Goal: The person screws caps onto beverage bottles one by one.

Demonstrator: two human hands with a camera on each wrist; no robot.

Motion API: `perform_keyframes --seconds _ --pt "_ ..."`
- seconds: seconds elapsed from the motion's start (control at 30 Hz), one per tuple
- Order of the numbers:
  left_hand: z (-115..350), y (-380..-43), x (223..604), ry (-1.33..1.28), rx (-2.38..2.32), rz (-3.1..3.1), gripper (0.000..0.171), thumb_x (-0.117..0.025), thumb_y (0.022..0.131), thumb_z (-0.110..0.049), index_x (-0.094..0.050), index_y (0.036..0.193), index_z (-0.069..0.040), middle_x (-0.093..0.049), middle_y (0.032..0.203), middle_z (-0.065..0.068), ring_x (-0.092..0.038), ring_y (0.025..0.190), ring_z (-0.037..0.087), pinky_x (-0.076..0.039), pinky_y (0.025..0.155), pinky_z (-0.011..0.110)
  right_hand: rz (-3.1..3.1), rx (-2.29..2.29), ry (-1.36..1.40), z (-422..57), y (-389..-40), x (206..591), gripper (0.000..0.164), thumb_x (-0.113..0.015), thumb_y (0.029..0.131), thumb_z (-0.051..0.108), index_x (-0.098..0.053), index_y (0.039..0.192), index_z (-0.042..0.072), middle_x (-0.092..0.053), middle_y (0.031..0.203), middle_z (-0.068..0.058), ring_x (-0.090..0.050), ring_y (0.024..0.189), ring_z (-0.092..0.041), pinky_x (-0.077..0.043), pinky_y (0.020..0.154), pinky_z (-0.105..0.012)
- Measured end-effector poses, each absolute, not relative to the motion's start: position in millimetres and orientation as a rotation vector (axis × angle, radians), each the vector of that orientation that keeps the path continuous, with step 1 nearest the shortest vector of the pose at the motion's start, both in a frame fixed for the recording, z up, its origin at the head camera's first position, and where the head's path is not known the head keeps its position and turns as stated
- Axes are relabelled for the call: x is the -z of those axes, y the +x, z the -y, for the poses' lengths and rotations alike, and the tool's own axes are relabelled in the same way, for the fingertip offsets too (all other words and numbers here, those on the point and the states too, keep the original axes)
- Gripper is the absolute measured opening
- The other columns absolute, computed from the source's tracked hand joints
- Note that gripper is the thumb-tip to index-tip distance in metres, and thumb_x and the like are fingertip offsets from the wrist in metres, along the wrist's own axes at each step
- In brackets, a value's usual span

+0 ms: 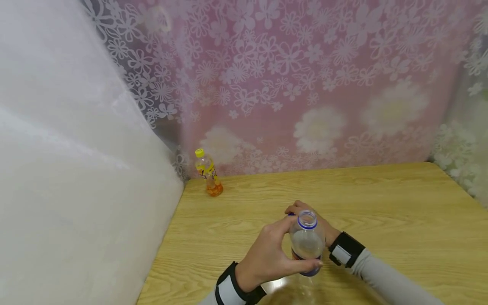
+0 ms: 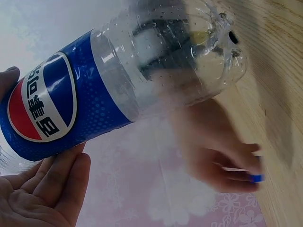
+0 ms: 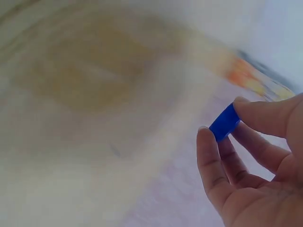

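Here, left hand (image 1: 267, 250) holds bottle (image 2: 109, 92), right hand (image 1: 322, 220) cap (image 3: 224, 123), tabletop's far edge (image 1: 324, 172) beyond.

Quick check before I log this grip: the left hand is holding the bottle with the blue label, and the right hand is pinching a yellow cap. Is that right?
Not quite: the cap pinched by the right hand is blue, as the right wrist view shows. The left hand does hold the blue-labelled bottle.
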State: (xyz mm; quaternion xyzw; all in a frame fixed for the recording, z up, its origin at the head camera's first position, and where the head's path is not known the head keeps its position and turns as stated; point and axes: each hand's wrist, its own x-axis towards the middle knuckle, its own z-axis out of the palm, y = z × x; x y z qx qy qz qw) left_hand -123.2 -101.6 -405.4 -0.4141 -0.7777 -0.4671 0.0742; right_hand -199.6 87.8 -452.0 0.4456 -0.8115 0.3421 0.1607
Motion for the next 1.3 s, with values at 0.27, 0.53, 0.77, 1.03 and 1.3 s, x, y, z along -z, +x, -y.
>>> perform_keyframes --seconds 0.27,0.53,0.77,1.03,1.3 --pt "103 -125 409 -1.216 1.402 2.366 0.066 -0.084 0.085 -0.039 -0.051 0.141 -0.031 -0.066 0.124 -0.010 -0.065 0.108 -0.001 -0.053 0.090 0.020 2.559 -1.003 0.914 -140 -183 408 0.030 -0.075 0.092 0.008 -0.066 0.119 0.016 -0.067 0.111 0.003 -0.065 0.095 -0.012 -0.058 0.079 -0.032" --pt "103 -126 413 -1.215 1.427 2.379 0.064 -0.084 0.084 -0.040 -0.053 0.138 -0.029 -0.068 0.118 -0.012 -0.065 0.105 -0.003 -0.053 0.093 0.023 2.383 -0.938 1.057 -154 -135 315 0.044 -0.075 0.089 0.001 -0.066 0.124 0.026 -0.067 0.116 0.011 -0.064 0.099 -0.002 -0.054 0.083 -0.018" --pt "98 -129 414 -1.240 1.378 2.349 0.067 -0.085 0.083 -0.040 -0.052 0.140 -0.029 -0.067 0.122 -0.009 -0.066 0.107 -0.001 -0.053 0.093 0.022 2.209 -0.880 1.320 -134 -117 284 0.050 -0.080 0.083 -0.001 -0.068 0.125 0.022 -0.066 0.116 0.008 -0.064 0.096 -0.005 -0.050 0.082 -0.014" --pt "94 -131 414 -1.255 1.379 2.350 0.065 -0.083 0.085 -0.042 -0.051 0.140 -0.031 -0.066 0.120 -0.013 -0.064 0.107 -0.004 -0.053 0.092 0.020 2.197 -0.872 1.384 -127 -114 295 0.046 -0.080 0.083 0.000 -0.068 0.123 0.020 -0.065 0.114 0.007 -0.065 0.096 -0.006 -0.050 0.084 -0.012" --pt "95 -129 416 -1.223 1.338 2.349 0.065 -0.083 0.084 -0.044 -0.052 0.139 -0.030 -0.066 0.118 -0.014 -0.065 0.105 -0.002 -0.052 0.091 0.019 2.200 -0.816 1.330 -124 -111 301 0.038 -0.081 0.085 0.006 -0.070 0.120 0.018 -0.063 0.110 0.008 -0.062 0.090 -0.004 -0.046 0.077 -0.010"
